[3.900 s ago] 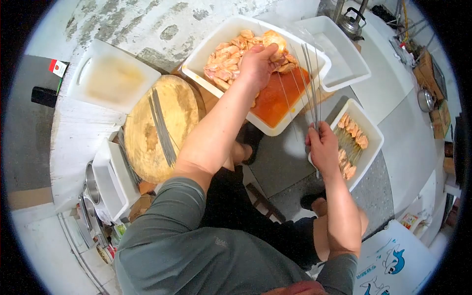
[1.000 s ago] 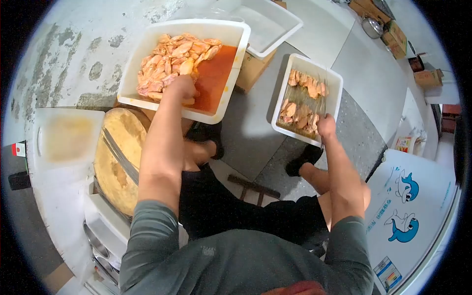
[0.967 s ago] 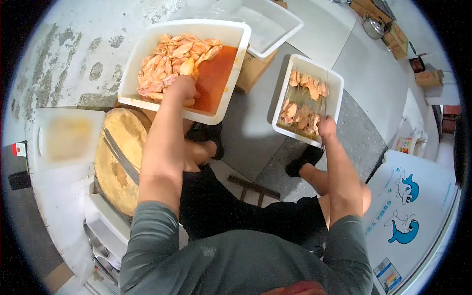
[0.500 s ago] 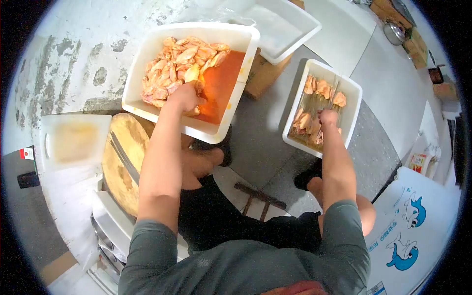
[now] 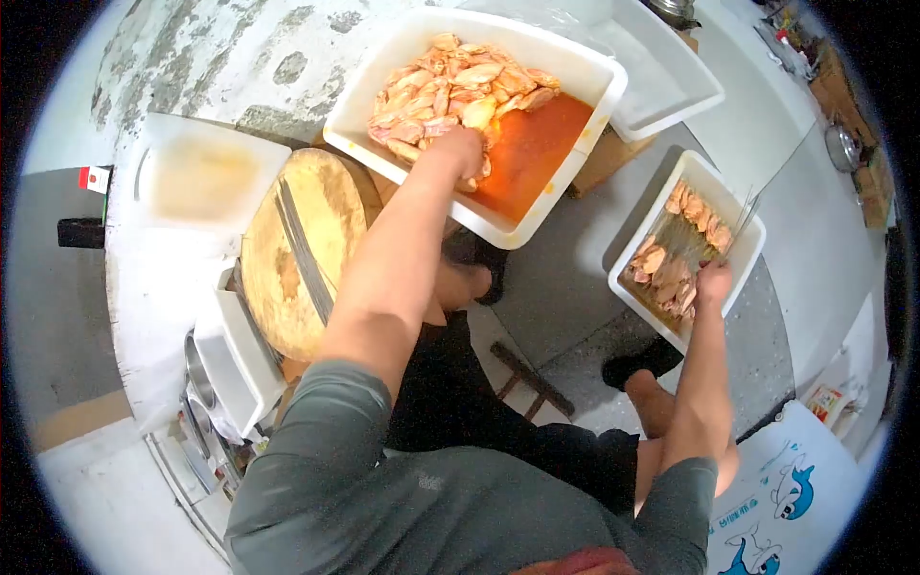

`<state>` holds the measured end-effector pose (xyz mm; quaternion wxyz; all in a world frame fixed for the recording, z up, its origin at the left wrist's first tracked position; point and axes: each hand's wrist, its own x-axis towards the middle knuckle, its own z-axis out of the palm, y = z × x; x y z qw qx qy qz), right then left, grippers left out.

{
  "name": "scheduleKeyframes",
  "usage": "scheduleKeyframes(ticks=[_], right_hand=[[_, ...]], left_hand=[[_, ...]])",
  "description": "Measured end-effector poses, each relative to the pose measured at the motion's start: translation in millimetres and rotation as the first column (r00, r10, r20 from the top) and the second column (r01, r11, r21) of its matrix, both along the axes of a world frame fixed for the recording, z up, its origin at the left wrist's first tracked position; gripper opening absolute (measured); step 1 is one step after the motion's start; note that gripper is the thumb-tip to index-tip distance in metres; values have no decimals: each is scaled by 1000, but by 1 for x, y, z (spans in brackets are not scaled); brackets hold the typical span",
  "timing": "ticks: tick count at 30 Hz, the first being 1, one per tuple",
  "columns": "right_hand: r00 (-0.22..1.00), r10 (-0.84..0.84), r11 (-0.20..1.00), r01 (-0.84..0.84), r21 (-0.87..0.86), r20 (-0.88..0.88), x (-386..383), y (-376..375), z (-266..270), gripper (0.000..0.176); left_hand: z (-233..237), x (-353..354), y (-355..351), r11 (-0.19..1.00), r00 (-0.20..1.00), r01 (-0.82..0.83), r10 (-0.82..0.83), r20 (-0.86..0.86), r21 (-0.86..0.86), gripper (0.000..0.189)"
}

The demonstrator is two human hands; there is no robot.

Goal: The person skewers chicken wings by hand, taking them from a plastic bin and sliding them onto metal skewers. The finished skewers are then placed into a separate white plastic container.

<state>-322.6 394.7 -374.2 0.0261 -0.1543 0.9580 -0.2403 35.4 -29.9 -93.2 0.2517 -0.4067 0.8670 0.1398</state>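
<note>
A large white tub (image 5: 613, 81) holds a pile of raw chicken wings (image 5: 470, 72) beside orange-red marinade (image 5: 537, 153). My left hand (image 5: 458, 153) reaches into its near side, fingers curled on a chicken wing at the pile's edge; the fingertips are partly hidden. Off to the right stands a smaller white tub (image 5: 752, 244), where skewered chicken (image 5: 700, 216) lies in two groups with thin sticks between them. At this tub's right side, my right hand (image 5: 714, 281) is closed on thin skewers (image 5: 746, 211) that point up past the rim.
A round wooden chopping board (image 5: 307, 249) with a bundle of skewers on it stands left of my left arm. Beyond it lies a stained white cutting board (image 5: 206, 177). Another white tub (image 5: 671, 86) sits behind the large one. A white box lid with blue dolphins (image 5: 767, 498) is at lower right.
The view has shifted, so the tubs appear farther right. My right hand has moved to the small tub's right side, with skewers now above the rim. My left hand stays at the wings.
</note>
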Motion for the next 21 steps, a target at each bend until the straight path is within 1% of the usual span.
scheduleKeyframes(ticks=[2,3,5,6,7,8,10,11,13,14,16,17,19,20,21], right_hand=[[996,29,997,-34,-66,-83,7,-9,62,31],[999,-17,993,22,-113,52,29,-32,135,31],[992,9,969,22,-247,124,32,-41,180,30],[987,25,950,26,-311,158,35,-45,199,30],[961,34,898,91,-430,273,49,-52,225,25],[937,84,891,82,-446,340,63,-58,251,23],[869,185,873,69,-483,459,95,-63,292,19],[850,237,857,45,-513,471,109,-61,299,21],[657,304,804,211,-555,690,153,-68,339,19],[597,376,737,271,-619,709,167,-69,348,14],[528,432,650,379,-658,731,190,-71,372,15],[528,468,603,396,-693,709,193,-70,382,15],[521,551,488,432,-758,652,197,-73,405,16],[590,547,421,419,-804,594,200,-73,431,17],[537,720,254,386,-887,439,191,-59,438,26]], left_hand=[[6,1,1,999,1000,-5,4,24,36,26],[4,2,-1,999,999,7,-9,48,38,27],[-3,3,-6,999,995,32,-35,91,41,27],[-1,2,-7,999,996,34,-37,83,33,27],[1,2,-7,999,996,38,-40,76,26,27],[2,3,-7,999,997,40,-42,70,20,27],[-7,5,-9,998,998,26,-29,59,54,30],[-10,5,-11,997,998,20,-24,51,68,32],[-9,5,-11,999,998,-2,4,-62,40,35],[-8,8,-11,999,994,-15,18,-112,28,38],[6,10,-11,996,978,-67,78,-194,61,50],[15,9,-11,993,966,-93,108,-235,76,57],[28,10,-11,978,910,-159,198,-365,134,64],[35,13,-9,968,876,-191,243,-417,164,68],[64,11,3,911,865,-265,369,-339,315,73]])
